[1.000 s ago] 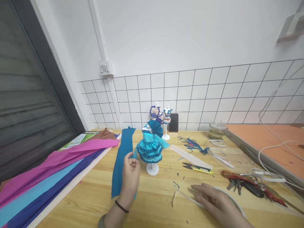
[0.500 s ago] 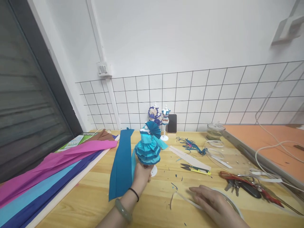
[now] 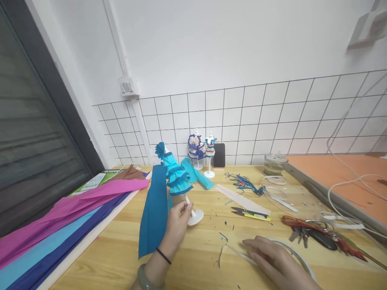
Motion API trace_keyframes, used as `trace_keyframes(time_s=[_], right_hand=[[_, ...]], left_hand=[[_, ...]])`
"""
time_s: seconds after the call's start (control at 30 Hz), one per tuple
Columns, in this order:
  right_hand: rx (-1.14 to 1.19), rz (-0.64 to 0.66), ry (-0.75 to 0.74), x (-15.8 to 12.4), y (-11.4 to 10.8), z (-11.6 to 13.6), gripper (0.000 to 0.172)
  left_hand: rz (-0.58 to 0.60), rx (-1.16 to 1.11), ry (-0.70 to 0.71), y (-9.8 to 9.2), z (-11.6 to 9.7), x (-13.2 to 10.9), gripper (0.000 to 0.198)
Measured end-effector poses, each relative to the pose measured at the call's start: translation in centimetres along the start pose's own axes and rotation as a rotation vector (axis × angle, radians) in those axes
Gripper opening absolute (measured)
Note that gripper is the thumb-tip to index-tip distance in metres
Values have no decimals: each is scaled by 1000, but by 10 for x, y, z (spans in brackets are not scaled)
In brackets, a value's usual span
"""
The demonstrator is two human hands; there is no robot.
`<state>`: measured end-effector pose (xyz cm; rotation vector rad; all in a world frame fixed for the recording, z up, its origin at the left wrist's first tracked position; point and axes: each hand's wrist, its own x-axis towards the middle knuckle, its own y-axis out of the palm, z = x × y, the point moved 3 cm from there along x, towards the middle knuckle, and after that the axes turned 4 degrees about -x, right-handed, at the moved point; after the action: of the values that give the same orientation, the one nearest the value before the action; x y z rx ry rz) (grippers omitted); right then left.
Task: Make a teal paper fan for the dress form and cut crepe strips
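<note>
a person's left hand (image 3: 178,219) pinches the thin white stem of a miniature mannequin stand, holding its blue paper dress (image 3: 174,174) tipped leftward over a teal crepe strip (image 3: 152,213), the round base (image 3: 195,218) askew at the tabletop (image 3: 196,262); the right hand (image 3: 272,257) lies open and flat, grasping nothing, over a white tape ring (image 3: 304,264). the step in hand looks like a tilt of the stand; further handling calls for a light grip on the stem, sparing the ruffles
</note>
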<state>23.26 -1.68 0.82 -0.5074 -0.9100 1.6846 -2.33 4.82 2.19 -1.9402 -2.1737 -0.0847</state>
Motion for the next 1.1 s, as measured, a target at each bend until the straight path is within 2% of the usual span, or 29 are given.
trace_keyframes(time_s=[0.33, 0.43, 0.53, 0.63, 0.8, 0.87, 0.9, 1.0, 1.1], right_hand=[[56, -51, 26, 2, 4, -1, 29], [182, -82, 88, 4, 5, -7, 31], [402, -111, 207, 5, 3, -6, 34], [639, -23, 278, 6, 2, 17, 41], [1054, 239, 194, 19, 8, 83, 45], [1281, 314, 196, 28, 15, 101, 43], [1397, 333, 211, 33, 19, 107, 40], [1686, 332, 230, 48, 26, 117, 15], [1820, 317, 239, 58, 29, 122, 26]], left_hand=[[143, -197, -72, 10, -14, -14, 42], [177, -218, -74, 14, -13, -18, 38], [207, -238, -87, 18, -11, -22, 34], [217, -258, -105, 22, -9, -25, 35], [302, -241, -78, 28, -9, -32, 29], [342, -254, -49, 30, -11, -35, 25], [355, -269, -33, 30, -12, -36, 23], [385, -309, 15, 32, -17, -38, 16], [402, -314, 47, 33, -19, -38, 14]])
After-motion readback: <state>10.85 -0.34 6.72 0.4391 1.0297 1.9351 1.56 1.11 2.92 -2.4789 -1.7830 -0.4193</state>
